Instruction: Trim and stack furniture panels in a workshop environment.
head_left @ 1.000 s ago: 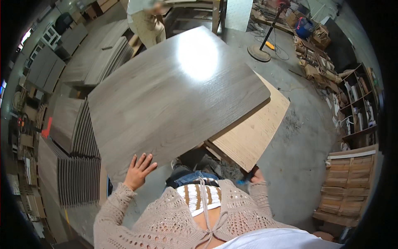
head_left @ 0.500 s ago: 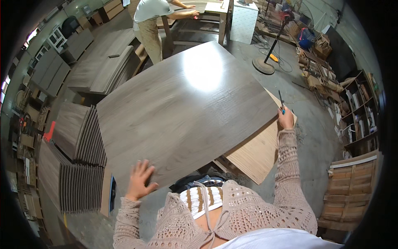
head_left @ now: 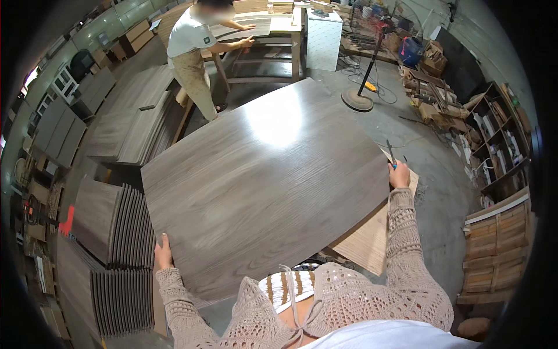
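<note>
The big grey wood board point(head_left: 261, 186) lies flat on a paler board point(head_left: 366, 244) below. The left hand point(head_left: 163, 253) grips its near left edge; the right hand point(head_left: 399, 173) is at the far right corner — holding a thin tool point(head_left: 390, 152), I think. She seems to be lining it up. A moment ago the left hand lay flat on top.

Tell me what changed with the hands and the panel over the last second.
The left hand slid off the top of the grey wood-grain panel to grip its left edge. The right hand, with a slim tool, came up to the right edge. The panel still lies flat over the lighter board.
</note>
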`<state>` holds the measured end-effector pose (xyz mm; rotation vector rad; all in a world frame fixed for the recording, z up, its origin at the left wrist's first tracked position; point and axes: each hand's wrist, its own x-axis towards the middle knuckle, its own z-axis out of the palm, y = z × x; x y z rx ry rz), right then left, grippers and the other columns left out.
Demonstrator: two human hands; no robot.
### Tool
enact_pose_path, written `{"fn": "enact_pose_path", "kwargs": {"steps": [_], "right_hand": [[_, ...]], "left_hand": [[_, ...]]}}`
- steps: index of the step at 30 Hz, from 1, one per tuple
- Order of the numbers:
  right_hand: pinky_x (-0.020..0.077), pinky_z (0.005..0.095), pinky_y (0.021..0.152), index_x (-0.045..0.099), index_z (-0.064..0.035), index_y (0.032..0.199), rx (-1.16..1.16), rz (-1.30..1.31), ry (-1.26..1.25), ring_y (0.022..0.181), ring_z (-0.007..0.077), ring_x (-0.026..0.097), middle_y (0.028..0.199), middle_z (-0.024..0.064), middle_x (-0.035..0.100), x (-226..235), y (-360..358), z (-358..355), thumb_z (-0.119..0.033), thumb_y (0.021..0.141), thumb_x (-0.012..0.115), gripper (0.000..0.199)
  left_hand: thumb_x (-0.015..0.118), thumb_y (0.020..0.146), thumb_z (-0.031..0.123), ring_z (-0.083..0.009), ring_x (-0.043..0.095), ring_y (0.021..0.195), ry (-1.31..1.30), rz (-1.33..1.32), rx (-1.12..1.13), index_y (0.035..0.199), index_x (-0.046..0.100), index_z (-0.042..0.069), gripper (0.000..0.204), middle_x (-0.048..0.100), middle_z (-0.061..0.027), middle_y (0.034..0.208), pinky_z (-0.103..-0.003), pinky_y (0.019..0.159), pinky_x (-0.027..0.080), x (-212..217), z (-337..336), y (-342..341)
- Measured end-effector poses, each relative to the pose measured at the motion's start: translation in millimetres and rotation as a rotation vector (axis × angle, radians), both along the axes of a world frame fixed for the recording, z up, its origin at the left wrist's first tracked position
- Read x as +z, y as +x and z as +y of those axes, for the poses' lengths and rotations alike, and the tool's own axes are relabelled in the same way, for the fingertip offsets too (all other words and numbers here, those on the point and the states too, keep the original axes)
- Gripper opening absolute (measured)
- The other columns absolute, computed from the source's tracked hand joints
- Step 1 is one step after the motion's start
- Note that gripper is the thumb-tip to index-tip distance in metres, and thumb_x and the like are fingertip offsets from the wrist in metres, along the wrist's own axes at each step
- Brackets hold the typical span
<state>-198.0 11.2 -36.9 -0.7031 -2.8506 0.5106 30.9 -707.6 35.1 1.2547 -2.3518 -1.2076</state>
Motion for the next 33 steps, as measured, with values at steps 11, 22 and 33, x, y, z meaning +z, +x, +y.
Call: {"fn": "enact_pose_path", "kwargs": {"steps": [11, 22, 33], "right_hand": [[0.0432, 0.0449, 0.076, 0.057, -0.0014, 0.091, -0.304, -0.037, 0.076, 0.088, 0.0379, 0.054, 0.092, 0.0197, 0.057, -10, 162, 60, -0.033, 0.086, 0.056, 0.032], [0.0456, 0.0371, 0.073, 0.057, -0.0008, 0.097, -0.489, 0.061, -0.333, 0.086, 0.029, 0.058, 0.098, 0.0154, 0.061, -44, 312, 128, -0.036, 0.085, 0.059, 0.037], [0.0432, 0.0307, 0.087, 0.058, -0.0018, 0.111, -0.484, 0.734, -1.216, 0.098, 0.0167, 0.055, 0.108, 0.0076, 0.059, -26, 320, 77, -0.021, 0.087, 0.06, 0.031]], "left_hand": [[0.054, 0.082, 0.055, -0.0401, 0.049, 0.113, -0.213, -0.055, -0.246, 0.115, 0.05, -0.014, 0.077, 0.053, -0.0295, 0.117, -0.04, 0.094, 0.037, -2, 23, -131], [0.045, 0.087, 0.052, -0.0426, 0.044, 0.116, -0.338, -0.145, -0.58, 0.117, 0.047, -0.012, 0.071, 0.049, -0.0301, 0.122, -0.038, 0.096, 0.035, -15, 38, -164], [0.05, 0.093, 0.022, -0.0148, 0.046, 0.108, 0.196, 0.077, -0.732, 0.135, 0.035, 0.001, 0.049, 0.048, -0.0089, 0.126, -0.026, 0.095, 0.034, 35, 1, -16]]}}
